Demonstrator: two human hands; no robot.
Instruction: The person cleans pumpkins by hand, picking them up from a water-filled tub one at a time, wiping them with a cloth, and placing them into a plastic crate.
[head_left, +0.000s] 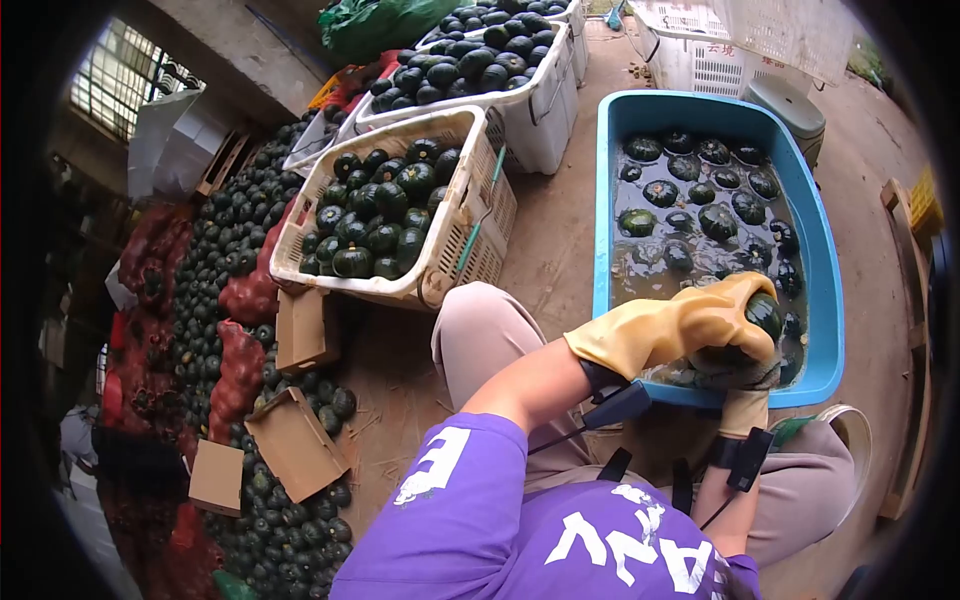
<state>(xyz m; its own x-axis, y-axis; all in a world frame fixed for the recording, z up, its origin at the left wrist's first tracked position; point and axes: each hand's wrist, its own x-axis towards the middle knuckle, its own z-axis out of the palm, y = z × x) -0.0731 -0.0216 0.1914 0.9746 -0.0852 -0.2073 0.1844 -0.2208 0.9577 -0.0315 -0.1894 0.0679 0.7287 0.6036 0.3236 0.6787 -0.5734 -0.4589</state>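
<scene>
A blue tub (pixel 822 250) holds murky water with several dark green squashes (pixel 717 221) floating in it. Over its near end, my left hand (pixel 700 318), in a yellow rubber glove, has its fingers wrapped round a green squash (pixel 763 316). My right hand (pixel 742 385), also gloved, is beneath the same squash, with a greyish cloth or worn glove surface around its fingers; the fingers are partly hidden. Left of the tub stands a white crate (pixel 440 268) full of dark green squashes (pixel 390 197).
More filled white crates (pixel 545 120) stand behind. Loose squashes (pixel 230 240), red net sacks (pixel 238 375) and cardboard boxes (pixel 298 445) cover the left floor. A lidded bin (pixel 790 105) is behind the tub; a wooden pallet (pixel 905 350) lies right.
</scene>
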